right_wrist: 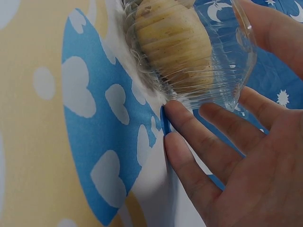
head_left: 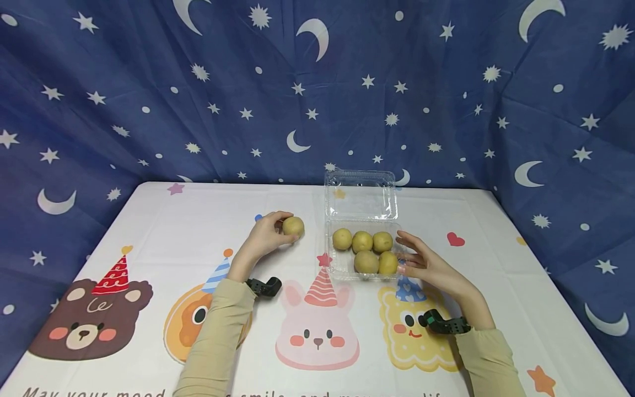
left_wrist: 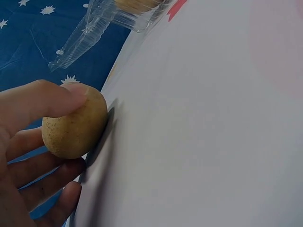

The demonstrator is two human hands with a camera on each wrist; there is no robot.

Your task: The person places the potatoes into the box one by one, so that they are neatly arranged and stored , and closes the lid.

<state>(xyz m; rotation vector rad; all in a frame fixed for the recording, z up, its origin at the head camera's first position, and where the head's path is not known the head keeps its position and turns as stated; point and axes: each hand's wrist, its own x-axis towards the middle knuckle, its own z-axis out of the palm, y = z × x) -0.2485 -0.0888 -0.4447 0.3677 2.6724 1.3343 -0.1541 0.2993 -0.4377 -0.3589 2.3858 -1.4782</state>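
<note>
Between the thumb and fingers of my left hand (head_left: 267,238) is a small round potato (head_left: 294,226), left of the clear container. The left wrist view shows the thumb on the potato (left_wrist: 78,123) and its shadow close by on the cloth; whether it touches the table I cannot tell. A clear plastic clamshell box (head_left: 342,271) stands with its lid (head_left: 361,194) raised at the back. Several potatoes (head_left: 362,241) lie inside it in two rows, with a gap at front left. My right hand (head_left: 430,264) rests against the box's right side, its fingers (right_wrist: 203,146) fairly straight at the wall.
A white cartoon-printed tablecloth (head_left: 278,336) covers the table. Behind its far edge hangs a dark blue curtain (head_left: 223,127) with moons and stars. Each wrist wears a black camera band (head_left: 265,286).
</note>
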